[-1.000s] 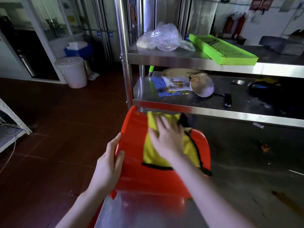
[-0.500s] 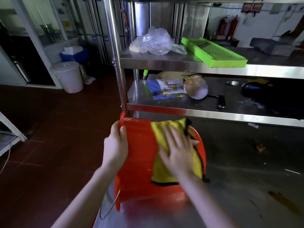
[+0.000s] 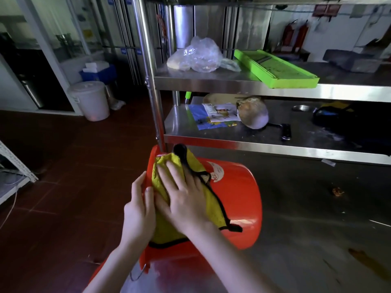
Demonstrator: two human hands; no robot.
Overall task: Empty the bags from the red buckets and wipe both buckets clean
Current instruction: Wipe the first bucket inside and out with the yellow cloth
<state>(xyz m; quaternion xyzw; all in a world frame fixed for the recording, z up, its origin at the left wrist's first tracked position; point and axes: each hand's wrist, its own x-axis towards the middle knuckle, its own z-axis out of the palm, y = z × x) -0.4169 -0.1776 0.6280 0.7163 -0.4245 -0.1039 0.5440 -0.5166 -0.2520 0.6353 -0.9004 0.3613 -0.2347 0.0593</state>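
The red bucket (image 3: 232, 197) lay on its side, steel table (image 3: 296, 229) beneath. The yellow cloth (image 3: 169, 158) had shifted toward the bucket's left end, uncovering its label (image 3: 216, 173). The right hand (image 3: 186, 204) pressed the cloth flat-fingered; the left hand (image 3: 137, 208) clasped the bucket's left edge. Wiping was judged incomplete.

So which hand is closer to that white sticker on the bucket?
Right: the right hand presses the cloth beside the sticker; the left hand grips the bucket's other side.
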